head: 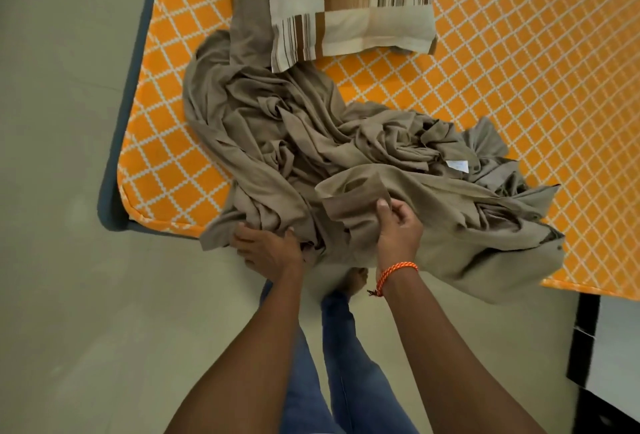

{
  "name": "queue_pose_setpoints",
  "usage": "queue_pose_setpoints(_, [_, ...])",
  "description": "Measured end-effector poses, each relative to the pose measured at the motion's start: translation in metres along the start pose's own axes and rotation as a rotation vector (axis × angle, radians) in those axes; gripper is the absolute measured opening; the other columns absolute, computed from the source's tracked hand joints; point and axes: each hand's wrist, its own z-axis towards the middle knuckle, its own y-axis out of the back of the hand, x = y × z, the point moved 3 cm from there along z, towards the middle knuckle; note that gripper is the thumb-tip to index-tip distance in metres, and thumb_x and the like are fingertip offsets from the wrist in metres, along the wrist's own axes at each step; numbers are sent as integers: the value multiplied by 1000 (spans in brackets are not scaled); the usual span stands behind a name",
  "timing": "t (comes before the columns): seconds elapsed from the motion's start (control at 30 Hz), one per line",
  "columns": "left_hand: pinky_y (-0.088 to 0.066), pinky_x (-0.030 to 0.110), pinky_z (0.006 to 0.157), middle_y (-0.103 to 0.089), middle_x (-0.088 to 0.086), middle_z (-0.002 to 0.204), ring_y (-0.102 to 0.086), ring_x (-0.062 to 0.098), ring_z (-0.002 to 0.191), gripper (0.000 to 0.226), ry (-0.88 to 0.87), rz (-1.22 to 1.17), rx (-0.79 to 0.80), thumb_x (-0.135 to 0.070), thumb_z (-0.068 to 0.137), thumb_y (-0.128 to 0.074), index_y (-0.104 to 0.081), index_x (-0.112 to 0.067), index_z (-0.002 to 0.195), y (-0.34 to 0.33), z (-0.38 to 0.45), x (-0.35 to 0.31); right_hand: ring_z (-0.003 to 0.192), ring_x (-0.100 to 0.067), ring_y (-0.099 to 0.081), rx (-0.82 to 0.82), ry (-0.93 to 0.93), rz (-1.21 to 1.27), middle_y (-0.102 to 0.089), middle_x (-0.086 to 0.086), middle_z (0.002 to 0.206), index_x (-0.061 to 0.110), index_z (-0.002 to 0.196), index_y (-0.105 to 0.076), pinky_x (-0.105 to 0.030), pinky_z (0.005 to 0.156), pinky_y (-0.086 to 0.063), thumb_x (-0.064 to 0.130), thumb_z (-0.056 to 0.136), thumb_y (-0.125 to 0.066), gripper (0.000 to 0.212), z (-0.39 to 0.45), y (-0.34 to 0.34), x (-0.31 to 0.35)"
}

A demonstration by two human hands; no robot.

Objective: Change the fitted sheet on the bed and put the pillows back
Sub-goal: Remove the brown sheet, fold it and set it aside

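Both hands gripping crumpled sheet [311, 143], striped pillow [349, 8]

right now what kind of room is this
Most likely a bedroom: a bare orange mattress on a bed frame, a striped pillow on it, and a crumpled taupe sheet gripped by both hands.

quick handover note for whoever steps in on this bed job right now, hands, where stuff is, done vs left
Left hand: grips the taupe sheet at the bed's near edge.
Right hand: pinches a fold of the same sheet.
Sheet lies bunched on the bare orange mattress; striped pillow sits on its far part.
Done: no sheet fitted on the mattress.
Left: fit a sheet, place the pillows.
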Motion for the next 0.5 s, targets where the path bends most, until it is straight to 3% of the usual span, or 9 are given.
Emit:
queue_pose_setpoints(0.1, [-42, 51, 103, -47, 17, 143, -42, 40, 131, 51, -19, 108, 15, -39, 91, -78, -57, -17, 132, 13, 12, -7, 79, -6, -66, 18, -17, -12, -73, -5, 89, 5, 101, -72, -30, 83, -58, 14, 98, -69, 10, -6, 5, -4])
queue_pose_setpoints(0.17, [-43, 51, 100, -59, 15, 131, -46, 40, 126, 31, -138, 91, 10, -41, 100, -67, -70, -17, 118, 23, 17, -9, 86, -11, -66, 6, -3, -34, -73, -5, 94, 8, 100, -73, -31, 86, -58, 16, 99, -68, 9, -10, 11, -3])
queue_pose_setpoints(0.27, [-47, 43, 74, -65, 9, 88, -60, 31, 88, 35, -320, -210, -6, -43, 105, -58, -66, -13, 89, 48, 21, -26, 83, -12, -62, -29, 69, -85, -70, -4, 91, 13, 93, -70, -31, 82, -56, 22, 101, -65, 13, -15, 18, 8])
queue_pose_setpoints(0.33, [-37, 36, 61, -53, -2, 72, -49, 14, 66, 36, -359, -398, 60, -37, 109, -52, -56, -13, 83, 75, 9, -47, 80, -11, -59, -30, 119, -76, -69, -5, 90, 13, 90, -68, -27, 76, -53, 28, 101, -65, 19, -22, 26, 26])
queue_pose_setpoints(0.4, [-34, 33, 60, -48, -7, 71, -41, 7, 64, 37, -365, -539, 104, -32, 110, -50, -55, -10, 81, 97, 4, -64, 76, -9, -57, -13, 170, -80, -67, -4, 88, 12, 87, -66, -21, 71, -49, 33, 100, -66, 25, -29, 28, 42])
queue_pose_setpoints(0.5, [-40, 33, 69, -55, -2, 79, -48, 8, 74, 35, -319, -729, 231, -26, 108, -54, -65, 0, 88, 116, 8, -80, 63, -3, -47, 31, 238, -88, -56, 1, 72, 9, 82, -60, -18, 60, -44, 32, 102, -64, 31, -37, 21, 63])
